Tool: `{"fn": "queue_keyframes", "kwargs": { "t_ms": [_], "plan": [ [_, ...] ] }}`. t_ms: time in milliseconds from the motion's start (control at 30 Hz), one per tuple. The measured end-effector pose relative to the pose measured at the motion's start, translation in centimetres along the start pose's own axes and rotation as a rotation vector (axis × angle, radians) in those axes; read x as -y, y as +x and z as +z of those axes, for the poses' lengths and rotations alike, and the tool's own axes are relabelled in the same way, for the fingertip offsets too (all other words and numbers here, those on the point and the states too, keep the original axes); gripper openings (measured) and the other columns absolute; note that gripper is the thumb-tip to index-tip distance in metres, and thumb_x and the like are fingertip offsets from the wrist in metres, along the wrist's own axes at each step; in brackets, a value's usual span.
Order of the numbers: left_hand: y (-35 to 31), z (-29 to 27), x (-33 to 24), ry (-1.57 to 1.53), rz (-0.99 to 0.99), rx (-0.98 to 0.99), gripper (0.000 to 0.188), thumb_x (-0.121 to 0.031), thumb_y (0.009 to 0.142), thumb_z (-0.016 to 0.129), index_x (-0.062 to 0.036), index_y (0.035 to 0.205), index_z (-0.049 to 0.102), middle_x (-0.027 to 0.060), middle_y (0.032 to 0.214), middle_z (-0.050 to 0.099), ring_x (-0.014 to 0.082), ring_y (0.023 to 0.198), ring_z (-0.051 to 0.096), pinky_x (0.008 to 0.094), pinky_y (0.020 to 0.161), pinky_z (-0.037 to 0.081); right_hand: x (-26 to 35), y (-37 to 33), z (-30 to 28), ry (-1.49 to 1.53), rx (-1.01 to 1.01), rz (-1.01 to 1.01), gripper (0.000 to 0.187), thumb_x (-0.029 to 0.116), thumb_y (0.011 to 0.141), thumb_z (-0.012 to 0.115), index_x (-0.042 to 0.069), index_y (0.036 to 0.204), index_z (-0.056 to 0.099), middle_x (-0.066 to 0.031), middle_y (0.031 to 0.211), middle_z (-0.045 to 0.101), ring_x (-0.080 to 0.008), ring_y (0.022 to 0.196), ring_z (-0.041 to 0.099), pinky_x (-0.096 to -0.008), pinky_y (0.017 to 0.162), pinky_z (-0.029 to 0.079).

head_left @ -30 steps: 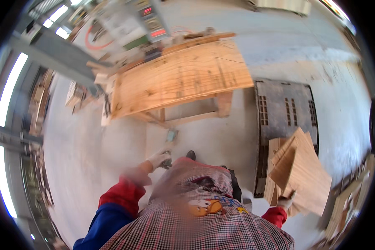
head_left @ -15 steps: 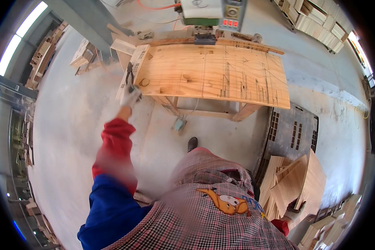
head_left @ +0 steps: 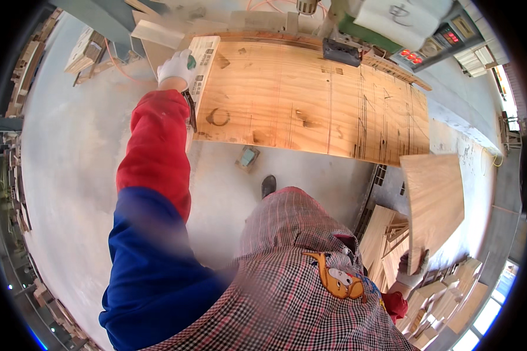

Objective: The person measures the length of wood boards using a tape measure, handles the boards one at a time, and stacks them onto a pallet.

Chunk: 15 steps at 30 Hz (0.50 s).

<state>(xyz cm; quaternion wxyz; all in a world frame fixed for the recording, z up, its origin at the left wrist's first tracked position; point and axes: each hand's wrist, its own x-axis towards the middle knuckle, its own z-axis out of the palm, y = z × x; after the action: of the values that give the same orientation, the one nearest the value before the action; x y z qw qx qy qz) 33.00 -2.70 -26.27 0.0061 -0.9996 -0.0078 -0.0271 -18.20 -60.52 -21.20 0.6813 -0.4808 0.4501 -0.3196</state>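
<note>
1. Gloved left hand (head_left: 177, 67) closes on a green-tipped tool (head_left: 191, 61) at the plywood table's (head_left: 310, 99) left edge.
2. Gloved right hand (head_left: 413, 270) grips a wooden board (head_left: 433, 205) — low, beside stacked boards (head_left: 386, 240).

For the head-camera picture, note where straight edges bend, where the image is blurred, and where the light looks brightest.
In the head view, the plywood worktop has edges that curve with the fisheye; the sleeve of the left arm and the near checked shirt are soft and smeared; the left hand and the board held by the right hand look sharper; daylight is brightest at the lower right rim.
</note>
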Motion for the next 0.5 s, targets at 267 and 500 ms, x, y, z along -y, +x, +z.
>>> {"fn": "queue_keyframes", "kwargs": {
  "t_ms": [267, 500],
  "plan": [
    [2.2, 2.5, 2.5, -0.208, 0.139, -0.038, 0.053, -0.028, 0.08, 0.061, -0.0189, 0.13, 0.047, 0.0075, 0.131, 0.049, 0.0313, 0.115, 0.051, 0.0417, 0.096, 0.041, -2.7, -3.9, 8.3, -0.11, 0.178, 0.281, 0.034, 0.043, 0.089, 0.054, 0.01, 0.096, 0.061, -0.0095, 0.068, 0.062, -0.0199, 0.052, 0.059, -0.0268, 0.046, 0.046],
    [3.1, 3.4, 4.2, -0.34, 0.32, -0.089, 0.055, -0.02, 0.077, 0.063, -0.0158, 0.129, 0.047, 0.0107, 0.131, 0.049, 0.0351, 0.117, 0.048, 0.0399, 0.098, 0.04, -2.7, -4.6, 10.5, -0.058, 0.37, 0.377, 0.032, 0.038, 0.089, 0.057, 0.009, 0.103, 0.06, -0.0082, 0.083, 0.066, -0.0203, 0.07, 0.064, -0.0302, 0.058, 0.051]
  ]
}}
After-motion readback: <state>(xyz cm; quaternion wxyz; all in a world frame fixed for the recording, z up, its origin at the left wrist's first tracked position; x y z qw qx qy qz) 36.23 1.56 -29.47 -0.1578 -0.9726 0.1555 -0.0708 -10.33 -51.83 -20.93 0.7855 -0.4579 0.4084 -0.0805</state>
